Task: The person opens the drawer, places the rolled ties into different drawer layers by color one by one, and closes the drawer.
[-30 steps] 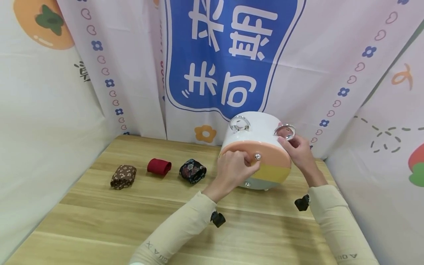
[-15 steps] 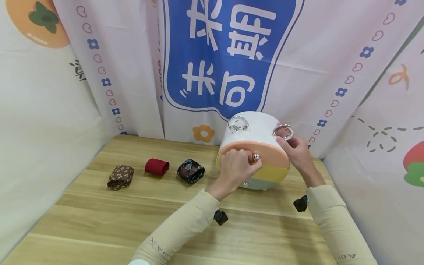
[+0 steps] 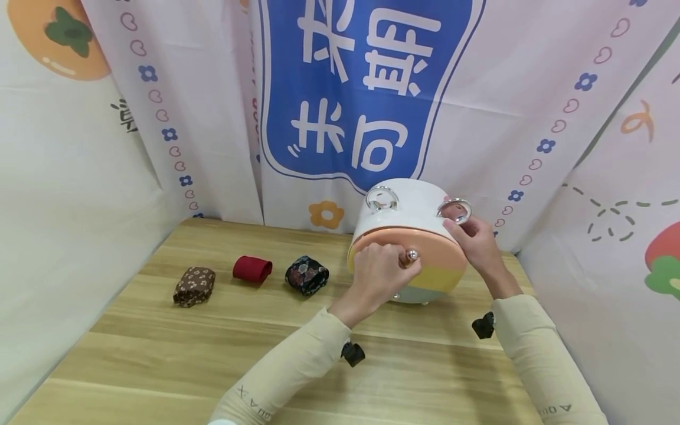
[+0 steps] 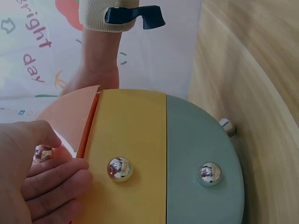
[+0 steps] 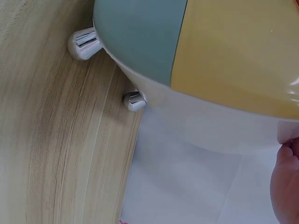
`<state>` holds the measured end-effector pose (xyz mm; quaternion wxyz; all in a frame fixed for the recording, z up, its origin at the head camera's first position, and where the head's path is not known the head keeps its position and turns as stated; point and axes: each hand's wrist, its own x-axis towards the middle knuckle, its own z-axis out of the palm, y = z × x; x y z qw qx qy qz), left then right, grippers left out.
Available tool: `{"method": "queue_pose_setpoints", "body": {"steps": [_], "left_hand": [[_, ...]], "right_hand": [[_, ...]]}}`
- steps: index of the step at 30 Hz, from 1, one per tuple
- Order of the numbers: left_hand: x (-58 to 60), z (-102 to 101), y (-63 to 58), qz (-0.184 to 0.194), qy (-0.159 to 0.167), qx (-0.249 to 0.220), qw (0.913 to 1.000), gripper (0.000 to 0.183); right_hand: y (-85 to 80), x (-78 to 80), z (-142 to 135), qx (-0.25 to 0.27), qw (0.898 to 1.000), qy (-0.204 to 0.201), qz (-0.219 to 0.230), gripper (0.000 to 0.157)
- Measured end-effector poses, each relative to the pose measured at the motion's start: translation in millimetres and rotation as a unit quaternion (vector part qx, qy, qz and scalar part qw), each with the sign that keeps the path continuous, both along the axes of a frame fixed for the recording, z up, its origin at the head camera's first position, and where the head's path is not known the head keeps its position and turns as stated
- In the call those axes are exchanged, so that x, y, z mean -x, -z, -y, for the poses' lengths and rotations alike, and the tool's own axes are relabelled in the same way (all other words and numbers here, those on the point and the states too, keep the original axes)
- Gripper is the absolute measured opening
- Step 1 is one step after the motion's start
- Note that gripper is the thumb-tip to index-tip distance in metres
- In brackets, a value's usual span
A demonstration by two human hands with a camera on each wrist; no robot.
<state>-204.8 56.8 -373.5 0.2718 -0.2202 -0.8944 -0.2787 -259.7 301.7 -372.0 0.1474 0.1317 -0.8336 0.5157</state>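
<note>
Brown roll (image 3: pixel 194 287), red roll (image 3: pixel 252 269) and dark roll (image 3: pixel 306 275), left to right on the table (image 3: pixel 186 354), before cloth (image 3: pixel 504 106) with a blue panel (image 3: pixel 357 82).

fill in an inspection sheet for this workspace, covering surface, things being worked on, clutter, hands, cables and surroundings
Surface: wood-grain table.
Job's things: white cabinet with orange drawer, yellow drawer and green drawer; the orange one stands slightly out, the other two look closed.
Clutter: brown floral roll, red roll and dark floral roll, spaced apart to the cabinet's left in the head view.
Hands: left hand grips the orange drawer's knob; right hand touches the cabinet's upper right side, its grip partly hidden.
Cables: nothing seen.
Surroundings: printed fabric behind and on both sides.
</note>
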Motion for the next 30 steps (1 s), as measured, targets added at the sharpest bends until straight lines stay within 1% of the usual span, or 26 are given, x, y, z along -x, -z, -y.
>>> {"method": "queue_pose_setpoints", "body": {"steps": [4,9,16,19,23,25,30], "left_hand": [[-4.3,0,0.4,-0.010,0.006,0.001,0.9999,0.053],[-10.8,2,-0.7,-0.008,0.009,0.006,0.9999,0.054],[-20.0,5,0.4,-0.014,0.013,0.011,0.9997,0.053],[-25.1,5,-0.5,-0.016,0.011,0.014,0.9997,0.050],[-32.7,7,-1.9,-0.011,0.017,0.013,0.9997,0.044],[-36.3,8,-2.2,-0.008,0.022,0.011,0.9997,0.044],[-45.4,13,-1.7,-0.010,0.024,0.015,0.9995,0.050]], "right_hand": [[-0.1,-0.1,-1,0.005,1.000,-0.003,-0.003,0.042],[-0.6,0.0,-2,0.000,1.000,-0.006,-0.001,0.042],[0.5,-0.9,-1,0.002,1.000,0.000,0.021,0.045],[0.6,-0.5,-1,0.007,1.000,-0.006,0.013,0.045],[0.5,0.6,-1,0.013,1.000,-0.007,0.007,0.044],[0.7,0.9,-1,0.016,1.000,-0.006,0.007,0.044],[1.1,0.7,1,0.018,1.000,-0.011,-0.002,0.043]]}}
